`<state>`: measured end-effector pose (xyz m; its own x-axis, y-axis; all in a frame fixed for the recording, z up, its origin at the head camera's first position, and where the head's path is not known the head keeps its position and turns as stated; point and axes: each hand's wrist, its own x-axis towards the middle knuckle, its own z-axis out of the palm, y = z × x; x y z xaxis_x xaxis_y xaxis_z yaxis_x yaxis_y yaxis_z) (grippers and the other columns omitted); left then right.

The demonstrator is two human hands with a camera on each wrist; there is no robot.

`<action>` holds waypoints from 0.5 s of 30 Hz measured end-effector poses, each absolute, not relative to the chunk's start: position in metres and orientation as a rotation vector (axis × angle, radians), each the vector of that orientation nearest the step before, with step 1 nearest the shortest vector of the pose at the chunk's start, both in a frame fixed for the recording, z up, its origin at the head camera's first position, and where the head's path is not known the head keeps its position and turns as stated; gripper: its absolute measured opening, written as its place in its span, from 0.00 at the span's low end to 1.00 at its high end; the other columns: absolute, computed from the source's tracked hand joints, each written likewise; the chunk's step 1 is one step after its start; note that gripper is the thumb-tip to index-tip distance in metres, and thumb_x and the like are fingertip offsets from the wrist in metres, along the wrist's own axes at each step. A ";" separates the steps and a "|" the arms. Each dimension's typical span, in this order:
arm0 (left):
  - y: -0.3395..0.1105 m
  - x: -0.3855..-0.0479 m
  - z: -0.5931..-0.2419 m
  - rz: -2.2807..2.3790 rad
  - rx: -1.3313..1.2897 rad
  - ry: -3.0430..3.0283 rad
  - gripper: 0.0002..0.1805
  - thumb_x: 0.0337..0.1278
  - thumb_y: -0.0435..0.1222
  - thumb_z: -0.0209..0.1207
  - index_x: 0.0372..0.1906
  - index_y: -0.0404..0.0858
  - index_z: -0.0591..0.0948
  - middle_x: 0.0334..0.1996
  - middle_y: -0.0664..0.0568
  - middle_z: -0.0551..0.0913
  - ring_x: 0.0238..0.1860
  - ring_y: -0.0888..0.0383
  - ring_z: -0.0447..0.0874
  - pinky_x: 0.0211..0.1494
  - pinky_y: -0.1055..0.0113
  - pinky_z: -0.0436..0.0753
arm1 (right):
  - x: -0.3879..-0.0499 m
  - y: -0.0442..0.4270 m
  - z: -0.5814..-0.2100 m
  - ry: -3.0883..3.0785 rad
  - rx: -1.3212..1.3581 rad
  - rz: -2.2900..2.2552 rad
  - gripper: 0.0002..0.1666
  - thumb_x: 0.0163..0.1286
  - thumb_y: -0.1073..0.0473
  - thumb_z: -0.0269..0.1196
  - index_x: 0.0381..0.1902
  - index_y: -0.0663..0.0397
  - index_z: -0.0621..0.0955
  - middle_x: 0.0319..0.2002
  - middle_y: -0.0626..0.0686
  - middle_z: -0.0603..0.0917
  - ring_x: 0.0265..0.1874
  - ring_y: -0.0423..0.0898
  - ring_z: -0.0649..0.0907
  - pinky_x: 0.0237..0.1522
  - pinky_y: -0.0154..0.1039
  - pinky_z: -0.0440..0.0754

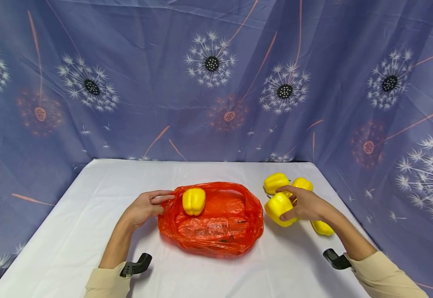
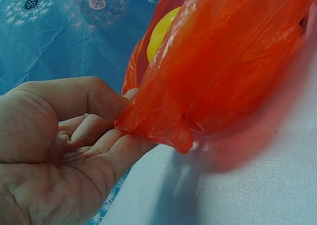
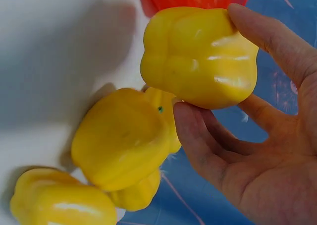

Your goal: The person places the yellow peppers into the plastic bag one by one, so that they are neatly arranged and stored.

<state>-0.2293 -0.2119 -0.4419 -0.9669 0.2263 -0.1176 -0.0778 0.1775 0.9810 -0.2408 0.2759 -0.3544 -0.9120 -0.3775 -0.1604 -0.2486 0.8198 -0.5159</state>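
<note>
A red plastic bag [image 1: 216, 244] lies spread open on the white table, with one yellow bell pepper [image 1: 194, 201] inside at its left. My left hand [image 1: 145, 209] pinches the bag's left edge between thumb and fingers, as the left wrist view shows close up. In my right hand [image 1: 303, 203] is another yellow bell pepper [image 3: 198, 56], gripped between thumb and fingertips and held up just right of the bag. Beneath and behind that hand, several more yellow bell peppers [image 3: 121, 138] rest on the table, partly hidden by the hand.
The white tablecloth [image 1: 71, 223] covers the table. A blue curtain with dandelion prints [image 1: 145, 103] closes off the back and sides. Black wrist mounts [image 1: 136, 265] sit at both cuffs.
</note>
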 end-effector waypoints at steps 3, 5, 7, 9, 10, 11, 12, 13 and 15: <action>-0.211 -0.229 -0.441 1.861 0.137 2.213 0.38 0.47 0.19 0.55 0.71 0.30 0.72 0.66 0.38 0.78 0.45 0.64 0.77 0.31 0.69 0.73 | -0.243 0.268 -0.353 2.761 -0.465 -0.726 0.50 0.49 0.49 0.80 0.69 0.53 0.74 0.49 0.57 0.83 0.48 0.55 0.80 0.41 0.43 0.79; -0.211 -0.228 -0.440 1.855 0.137 2.215 0.38 0.47 0.20 0.56 0.71 0.31 0.71 0.66 0.38 0.78 0.45 0.64 0.77 0.31 0.69 0.73 | -0.245 0.262 -0.352 2.773 -0.452 -0.721 0.49 0.50 0.48 0.80 0.69 0.52 0.74 0.49 0.56 0.83 0.47 0.54 0.80 0.41 0.43 0.79; -0.211 -0.228 -0.440 1.851 0.126 2.219 0.38 0.47 0.20 0.56 0.71 0.31 0.72 0.65 0.39 0.79 0.44 0.64 0.77 0.31 0.69 0.74 | -0.247 0.256 -0.351 2.777 -0.440 -0.727 0.49 0.50 0.47 0.79 0.69 0.51 0.74 0.49 0.56 0.84 0.46 0.53 0.79 0.40 0.42 0.79; -0.211 -0.227 -0.440 1.841 0.126 2.225 0.38 0.48 0.20 0.56 0.71 0.31 0.71 0.66 0.39 0.78 0.43 0.64 0.78 0.31 0.68 0.74 | -0.250 0.251 -0.349 2.781 -0.432 -0.736 0.48 0.51 0.45 0.79 0.68 0.49 0.74 0.48 0.56 0.84 0.45 0.53 0.79 0.40 0.42 0.78; -0.211 -0.227 -0.440 1.836 0.125 2.228 0.38 0.48 0.20 0.56 0.71 0.31 0.71 0.66 0.39 0.78 0.43 0.63 0.77 0.31 0.68 0.74 | -0.251 0.249 -0.349 2.780 -0.428 -0.744 0.48 0.51 0.45 0.79 0.68 0.48 0.74 0.49 0.56 0.84 0.46 0.53 0.79 0.41 0.42 0.79; -0.211 -0.227 -0.440 1.833 0.115 2.230 0.38 0.48 0.20 0.56 0.71 0.32 0.72 0.65 0.39 0.79 0.43 0.63 0.77 0.31 0.68 0.74 | -0.252 0.247 -0.348 2.777 -0.425 -0.756 0.48 0.51 0.45 0.78 0.69 0.47 0.74 0.50 0.56 0.84 0.47 0.53 0.79 0.41 0.43 0.79; -0.211 -0.227 -0.440 1.828 0.115 2.232 0.38 0.48 0.20 0.56 0.71 0.32 0.72 0.66 0.39 0.79 0.43 0.63 0.78 0.31 0.68 0.75 | -0.253 0.245 -0.347 2.775 -0.423 -0.766 0.48 0.52 0.45 0.78 0.69 0.47 0.73 0.51 0.57 0.83 0.48 0.54 0.80 0.42 0.43 0.80; -0.211 -0.228 -0.440 1.824 0.115 2.233 0.38 0.48 0.20 0.56 0.71 0.32 0.72 0.66 0.40 0.79 0.43 0.62 0.78 0.31 0.68 0.75 | -0.254 0.243 -0.346 2.775 -0.421 -0.774 0.48 0.52 0.45 0.78 0.69 0.47 0.73 0.51 0.58 0.83 0.48 0.55 0.80 0.43 0.44 0.80; -0.211 -0.228 -0.439 1.818 0.119 2.237 0.38 0.48 0.20 0.56 0.71 0.33 0.72 0.66 0.40 0.79 0.45 0.62 0.78 0.33 0.68 0.77 | -0.255 0.240 -0.345 2.774 -0.417 -0.785 0.48 0.53 0.44 0.77 0.70 0.46 0.72 0.53 0.59 0.82 0.51 0.56 0.79 0.44 0.45 0.81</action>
